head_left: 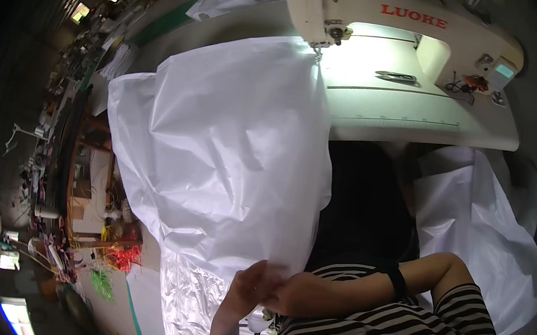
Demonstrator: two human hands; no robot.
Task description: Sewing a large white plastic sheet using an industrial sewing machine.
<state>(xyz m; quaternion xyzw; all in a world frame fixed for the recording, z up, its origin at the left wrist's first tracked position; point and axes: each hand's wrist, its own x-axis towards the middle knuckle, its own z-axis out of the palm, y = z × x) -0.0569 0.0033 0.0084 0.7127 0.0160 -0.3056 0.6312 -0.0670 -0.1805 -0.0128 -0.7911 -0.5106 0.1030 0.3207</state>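
A large sheet of white fabric hangs from the sewing table down toward my lap. My left hand and my right hand meet at the sheet's lower edge, both pinching it close to my chest. My right forearm wears a black wristband and a striped sleeve. The fabric's top edge lies under the needle of a cream sewing machine at the top of the view.
The white sewing table carries snips near the machine. More white fabric is piled at my right. A silvery sheet lies below the white one. Cluttered benches and shelves with coloured thread fill the left side.
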